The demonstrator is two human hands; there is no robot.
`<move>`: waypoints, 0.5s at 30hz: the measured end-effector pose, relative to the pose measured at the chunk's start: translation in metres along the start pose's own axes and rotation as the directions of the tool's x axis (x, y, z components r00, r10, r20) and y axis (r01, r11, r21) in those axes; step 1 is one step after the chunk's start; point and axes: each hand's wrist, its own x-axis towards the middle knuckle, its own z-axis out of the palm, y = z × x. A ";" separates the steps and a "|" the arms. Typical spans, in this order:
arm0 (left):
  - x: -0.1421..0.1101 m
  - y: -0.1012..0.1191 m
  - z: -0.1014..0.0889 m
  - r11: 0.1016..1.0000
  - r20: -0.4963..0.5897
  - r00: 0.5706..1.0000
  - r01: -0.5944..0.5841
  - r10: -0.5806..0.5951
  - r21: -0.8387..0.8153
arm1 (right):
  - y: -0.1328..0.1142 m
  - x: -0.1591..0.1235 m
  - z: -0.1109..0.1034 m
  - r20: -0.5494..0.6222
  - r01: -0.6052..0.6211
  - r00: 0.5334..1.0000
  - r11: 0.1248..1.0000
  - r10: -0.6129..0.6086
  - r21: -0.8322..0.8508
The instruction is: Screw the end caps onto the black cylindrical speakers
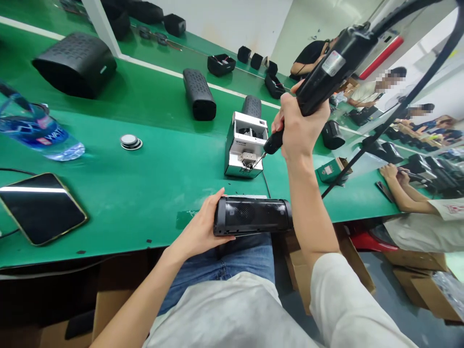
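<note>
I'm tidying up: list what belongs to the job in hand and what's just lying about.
Likely job: power screwdriver (right hand); black case (left hand); white device at the screwdriver's tip.

Likely lying about: water bottle; phone; silver discs.

Workshop, by appearance a factory assembly line; long green tabletop [152,203] running down the room, marked with a white stripe [155,67]; similar black housings [199,94] set out along it, some open; a corded power screwdriver [337,67] in use above a small white bench machine [250,145]; a co-worker [416,229] seated on the same side, further people blurred beyond; open cardboard boxes [427,261] on the grey floor [384,275].
</note>
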 end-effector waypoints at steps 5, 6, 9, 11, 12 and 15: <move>0.000 -0.001 0.000 1.000 0.002 1.000 0.014 -0.014 0.007 | -0.027 -0.014 -0.039 -0.016 0.060 0.998 0.998 -0.060 -0.010; 0.000 -0.002 0.000 1.000 0.001 1.000 0.018 -0.018 0.011 | -0.034 -0.017 -0.048 -0.038 0.088 0.995 0.996 -0.088 -0.005; 0.000 -0.003 0.001 0.999 -0.001 1.000 0.022 -0.022 0.024 | -0.051 -0.022 -0.062 -0.104 0.151 0.983 0.988 -0.148 0.018; -0.001 -0.004 0.002 0.999 -0.001 1.000 0.029 -0.029 0.030 | -0.051 -0.021 -0.057 -0.115 0.166 0.980 0.986 -0.162 0.029; -0.001 -0.004 0.001 0.999 -0.001 1.000 0.031 -0.031 0.032 | -0.048 -0.020 -0.051 -0.106 0.171 0.980 0.985 -0.167 0.036; -0.001 -0.003 0.001 0.999 0.001 0.999 0.039 -0.039 0.030 | -0.025 -0.013 -0.023 -0.084 0.207 0.976 0.974 -0.200 0.086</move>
